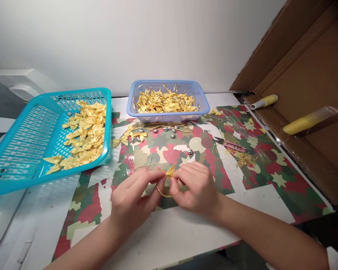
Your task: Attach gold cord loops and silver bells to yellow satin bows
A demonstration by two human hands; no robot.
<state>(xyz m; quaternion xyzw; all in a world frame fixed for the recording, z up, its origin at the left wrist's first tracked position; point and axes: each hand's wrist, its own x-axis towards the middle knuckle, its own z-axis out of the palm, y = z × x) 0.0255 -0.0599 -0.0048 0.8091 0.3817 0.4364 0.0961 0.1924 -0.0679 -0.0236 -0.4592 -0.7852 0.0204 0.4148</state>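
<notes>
Between my two hands is a small yellow ribbon bow (pixel 170 171), pinched from both sides above the near part of the table. My left hand (pixel 135 191) is closed, thumb and fingers at the bow's left side. My right hand (pixel 195 185) is closed too, its thumb and forefinger at the bow's right side. A gold cord (pixel 165 195) hangs in a loop below the bow, between the hands. My fingers cover part of the bow. Just beyond my right hand lies a small silver bell (pixel 190 152); loose cord ends (pixel 150 164) stretch out beyond my left hand.
A turquoise basket (pixel 108 123) with yellow bows stands left. A blue-violet basket (pixel 131 101) at the back holds corded bows. Gold cords (pixel 160 125), several silver bells (pixel 173 135) and loose bows lie before it. Pink-handled snips (pixel 235 146) rest beside cord clippings (pixel 246 159). Cardboard (pixel 301 56) borders the right.
</notes>
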